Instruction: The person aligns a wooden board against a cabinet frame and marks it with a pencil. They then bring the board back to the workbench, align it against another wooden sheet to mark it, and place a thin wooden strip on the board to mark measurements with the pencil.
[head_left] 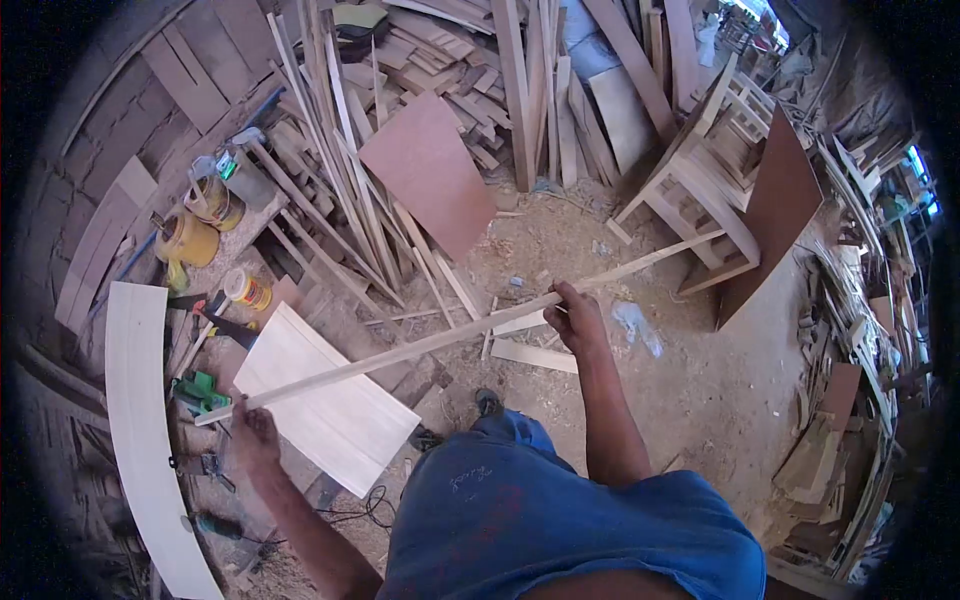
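Note:
A long thin wooden strip (420, 347) stretches across the view, held up in front of my body. Near its left end, my left hand (254, 432) is closed around it. My right hand (577, 318) grips the same strip past its middle, fingers wrapped over the wood. The strip's far end reaches toward a wooden frame (700, 190) at the upper right. Beneath the left half of the strip lies a pale wide board (325, 400). A green power tool (200, 392) sits close to my left hand, partly behind the strip's end.
A long pale plank (145, 430) lies at far left. Yellow buckets (190, 240) and a small paint tub (247, 288) stand upper left. A reddish-brown sheet (430, 175) leans on stacked timber; another brown panel (775, 220) stands by the frame. A black cable (372, 505) lies near my feet.

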